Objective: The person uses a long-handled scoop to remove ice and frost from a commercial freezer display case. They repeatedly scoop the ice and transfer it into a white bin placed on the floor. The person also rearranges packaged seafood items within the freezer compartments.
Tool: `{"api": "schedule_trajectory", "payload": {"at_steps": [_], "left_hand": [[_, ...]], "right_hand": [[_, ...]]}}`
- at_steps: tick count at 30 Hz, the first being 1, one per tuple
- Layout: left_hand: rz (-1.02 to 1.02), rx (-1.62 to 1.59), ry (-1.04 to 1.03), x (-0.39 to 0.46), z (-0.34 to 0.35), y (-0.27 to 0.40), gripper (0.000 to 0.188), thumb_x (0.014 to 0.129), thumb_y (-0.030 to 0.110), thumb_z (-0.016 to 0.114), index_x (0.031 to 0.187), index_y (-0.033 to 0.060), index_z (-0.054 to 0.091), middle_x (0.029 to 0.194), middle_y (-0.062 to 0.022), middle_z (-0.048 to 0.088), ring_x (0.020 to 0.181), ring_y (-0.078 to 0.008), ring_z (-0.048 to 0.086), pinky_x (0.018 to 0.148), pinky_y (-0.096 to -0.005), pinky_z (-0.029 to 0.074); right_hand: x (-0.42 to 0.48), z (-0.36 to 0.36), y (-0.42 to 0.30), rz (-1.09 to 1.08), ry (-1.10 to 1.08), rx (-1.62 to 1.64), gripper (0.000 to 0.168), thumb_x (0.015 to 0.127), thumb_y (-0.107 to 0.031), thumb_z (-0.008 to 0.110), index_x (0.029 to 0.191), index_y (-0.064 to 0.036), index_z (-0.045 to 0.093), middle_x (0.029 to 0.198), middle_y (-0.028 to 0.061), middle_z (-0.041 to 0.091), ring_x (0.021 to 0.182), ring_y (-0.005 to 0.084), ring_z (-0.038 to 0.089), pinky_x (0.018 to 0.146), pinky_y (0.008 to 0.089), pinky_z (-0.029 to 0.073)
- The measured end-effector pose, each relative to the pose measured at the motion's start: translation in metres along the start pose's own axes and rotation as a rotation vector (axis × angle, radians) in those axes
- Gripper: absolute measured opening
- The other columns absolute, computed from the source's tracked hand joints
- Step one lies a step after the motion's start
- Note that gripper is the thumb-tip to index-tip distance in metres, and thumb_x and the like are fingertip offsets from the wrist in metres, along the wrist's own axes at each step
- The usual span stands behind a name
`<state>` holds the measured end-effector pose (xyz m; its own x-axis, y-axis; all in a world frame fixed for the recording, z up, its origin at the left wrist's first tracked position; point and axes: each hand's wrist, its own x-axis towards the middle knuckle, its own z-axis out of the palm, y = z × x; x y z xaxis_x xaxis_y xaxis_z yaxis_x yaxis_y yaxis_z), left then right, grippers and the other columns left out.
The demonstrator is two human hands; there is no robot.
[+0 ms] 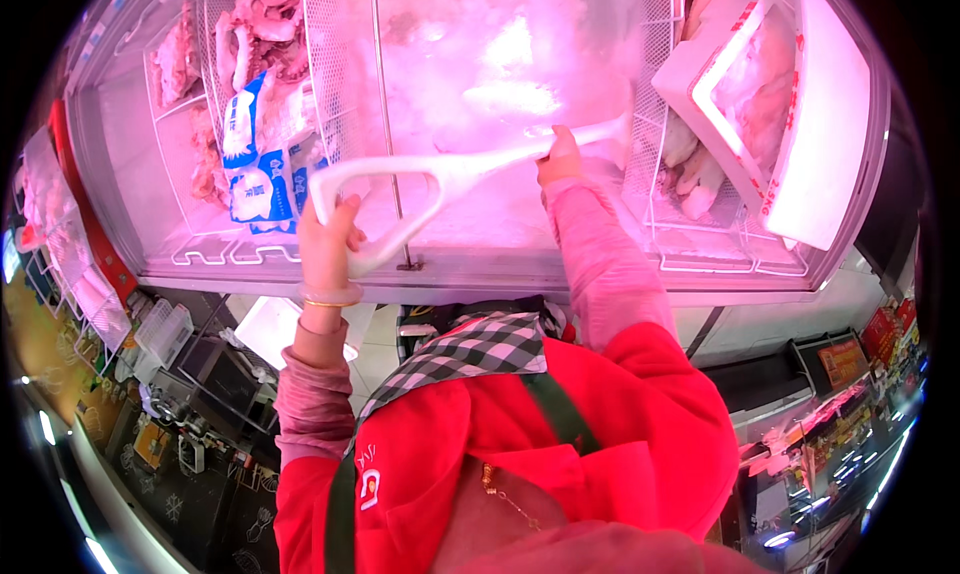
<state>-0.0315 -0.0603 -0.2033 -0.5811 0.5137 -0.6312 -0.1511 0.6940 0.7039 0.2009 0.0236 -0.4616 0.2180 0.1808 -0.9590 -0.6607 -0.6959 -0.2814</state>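
Both my hands are on a white plastic tool [480,170] with a large loop handle, perhaps a scoop or shovel, held slantwise across the middle bay of a pink-lit chest freezer [480,285]. My left hand [330,236] is closed around the left side of the loop. Farther right, my right hand [561,156] grips the shaft. The tool's far end lies near the right wire divider [649,123], its shape blurred by glare. Beneath it, a pale, frosty surface [480,221], seemingly ice, fills the middle bay.
Left of the bay, wire baskets hold frozen meat pieces [262,18] and blue-and-white packets [262,187]. On the right, a white foam box [720,93] of meat leans beside its pale lid [825,123]. A metal rod [384,86] crosses the bay; the freezer's front rim is before me.
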Motion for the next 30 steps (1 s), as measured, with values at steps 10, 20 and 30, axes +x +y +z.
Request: {"api": "schedule_trajectory", "payload": {"at_steps": [10, 20, 30], "left_hand": [[0.177, -0.076, -0.011, 0.084, 0.043, 0.087, 0.01, 0.072, 0.01, 0.058, 0.073, 0.0042, 0.049, 0.05, 0.0009, 0.041, 0.04, -0.0077, 0.037, 0.043, -0.022, 0.035], [0.156, -0.316, -0.041, 0.079, 0.059, 0.065, 0.012, 0.081, 0.012, 0.053, 0.084, 0.0041, 0.045, 0.052, 0.0004, 0.043, 0.042, -0.0076, 0.041, 0.043, -0.0218, 0.038], [0.353, -0.301, 0.138, -0.026, 0.006, 0.105, 0.012, 0.082, 0.01, 0.049, 0.088, 0.0044, 0.041, 0.054, 0.0004, 0.039, 0.044, -0.0068, 0.039, 0.041, -0.0201, 0.032]], "right_hand": [[0.069, 0.129, -0.063, -0.465, -0.26, -0.088, 0.033, 0.074, -0.016, 0.049, 0.1, 0.002, 0.043, 0.087, 0.0161, 0.05, 0.078, 0.0276, 0.053, 0.066, 0.0377, 0.046], [0.049, 0.206, -0.115, -0.238, -0.161, -0.105, 0.033, 0.075, -0.015, 0.048, 0.099, 0.006, 0.039, 0.075, 0.0189, 0.05, 0.065, 0.0317, 0.054, 0.059, 0.0389, 0.047], [0.002, 0.266, 0.005, -0.031, -0.453, -0.23, 0.031, 0.071, -0.018, 0.055, 0.093, 0.001, 0.046, 0.07, 0.0141, 0.051, 0.061, 0.0285, 0.053, 0.052, 0.0374, 0.046]]}}
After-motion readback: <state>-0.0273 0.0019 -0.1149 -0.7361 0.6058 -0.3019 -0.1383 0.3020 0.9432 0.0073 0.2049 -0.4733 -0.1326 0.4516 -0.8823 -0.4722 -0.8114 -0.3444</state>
